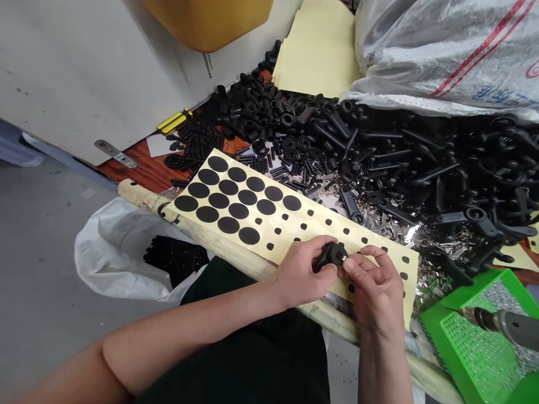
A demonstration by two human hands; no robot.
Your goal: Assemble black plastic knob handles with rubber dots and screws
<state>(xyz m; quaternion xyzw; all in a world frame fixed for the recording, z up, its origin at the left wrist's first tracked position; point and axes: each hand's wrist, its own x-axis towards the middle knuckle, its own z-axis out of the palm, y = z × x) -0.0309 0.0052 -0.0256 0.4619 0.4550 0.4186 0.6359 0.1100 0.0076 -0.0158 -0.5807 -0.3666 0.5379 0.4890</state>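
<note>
From here I see the left hand (300,272) and the right hand (374,294) meeting around a black molded part (332,255), held just above the paper in front of the person. My left grip is narrow, with thumb and fingers closed on the part's body. The right grip is narrow too, its fingertips (351,268) pinching the near end, where a small bright glint shows, too small for me to name. Under the hands, a sheet of yellow backing paper (295,224) lies slanted across a pale wooden rail (236,264), carrying large black adhesive discs (228,225) at its far end and small black dots (310,212) nearer the hands. Just past the sheet, a heap of black plastic parts (379,151) spreads over the wooden bench (135,171), mixed with shiny metal stampings (442,247) close to the right hand. To the right sits a green mesh basket (471,348), with a power screwdriver (501,322) lying over it. A white plastic bag (113,247) holding black pieces sits left of the dark apron (252,336), and a stack of yellow sheets (315,50) lies beside a woven sack (446,50).
</note>
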